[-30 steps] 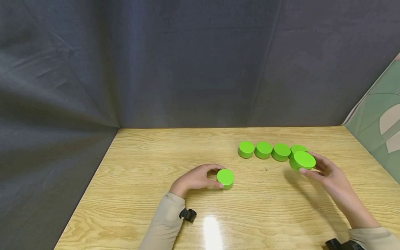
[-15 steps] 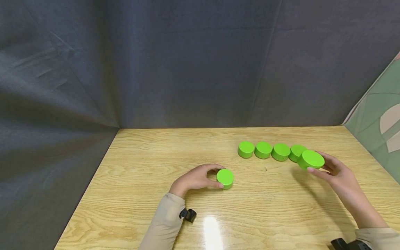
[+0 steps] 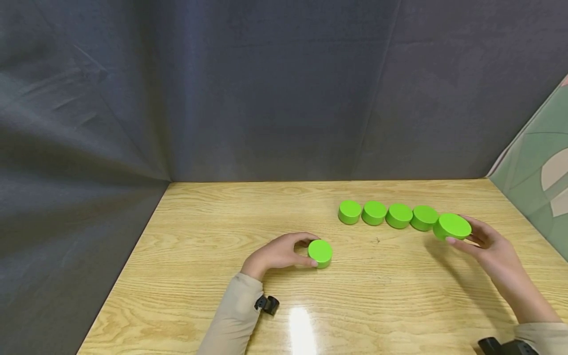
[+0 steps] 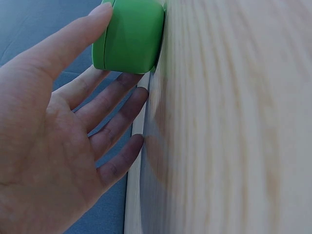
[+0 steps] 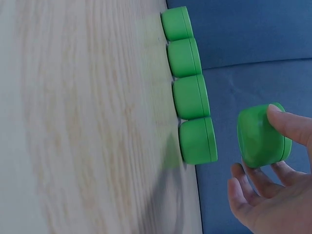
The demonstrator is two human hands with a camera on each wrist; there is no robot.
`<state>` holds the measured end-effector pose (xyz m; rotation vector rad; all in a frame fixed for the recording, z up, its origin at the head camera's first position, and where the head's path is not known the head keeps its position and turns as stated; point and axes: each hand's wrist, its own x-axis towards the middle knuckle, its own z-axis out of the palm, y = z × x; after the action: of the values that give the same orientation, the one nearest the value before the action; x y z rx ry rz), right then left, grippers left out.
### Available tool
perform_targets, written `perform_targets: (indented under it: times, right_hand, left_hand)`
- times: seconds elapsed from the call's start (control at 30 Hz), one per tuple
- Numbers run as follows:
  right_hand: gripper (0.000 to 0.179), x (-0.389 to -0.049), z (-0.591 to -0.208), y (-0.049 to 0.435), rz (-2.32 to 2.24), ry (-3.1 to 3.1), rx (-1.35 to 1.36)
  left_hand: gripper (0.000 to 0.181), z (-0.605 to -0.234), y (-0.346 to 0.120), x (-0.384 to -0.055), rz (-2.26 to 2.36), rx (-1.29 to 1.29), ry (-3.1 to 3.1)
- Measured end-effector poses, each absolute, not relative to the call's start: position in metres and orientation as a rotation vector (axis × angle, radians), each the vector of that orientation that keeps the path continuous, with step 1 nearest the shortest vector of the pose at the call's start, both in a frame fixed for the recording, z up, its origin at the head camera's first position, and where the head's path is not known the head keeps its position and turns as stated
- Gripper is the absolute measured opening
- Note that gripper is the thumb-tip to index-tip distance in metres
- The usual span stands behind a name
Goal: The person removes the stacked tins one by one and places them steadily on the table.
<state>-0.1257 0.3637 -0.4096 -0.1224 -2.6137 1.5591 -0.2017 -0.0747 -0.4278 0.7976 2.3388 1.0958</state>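
Observation:
My left hand [image 3: 280, 252] pinches a round green lidded container [image 3: 320, 253] that stands on the wooden table; in the left wrist view the thumb lies on the rim of this container [image 4: 130, 36]. My right hand [image 3: 490, 249] grips another green container [image 3: 451, 227] and holds it above the table. The right wrist view shows this raised container [image 5: 263, 136] between thumb and fingers, apart from the table. To its left stands a row of several like containers, from the leftmost container [image 3: 349, 212] to the rightmost container [image 3: 424, 218].
The wood-grain table [image 3: 213, 222] meets a dark grey cloth [image 3: 275, 98] at the back and left. A green patterned panel [image 3: 537, 182] borders the right side. Black wrist cameras, such as the left camera [image 3: 267, 304], sit on both wrists.
My right hand has moved to the right with its container, so the rightmost container of the row shows more fully. My left hand and its container have stayed in place.

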Motion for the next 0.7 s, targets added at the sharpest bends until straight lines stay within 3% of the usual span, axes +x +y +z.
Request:
perform_targets:
  times: [0.43,0.7]
  right_hand:
    - [0.053,-0.130,-0.418,0.374,1.558,-2.606,-0.136]
    - [0.059,-0.137,-0.425,0.385,1.424,-2.703,-0.153]
  left_hand:
    - [0.057,-0.426,-0.074,-0.201,1.090,0.795,2.340]
    - [0.057,-0.427,-0.074,-0.202,1.093,0.799,2.339]
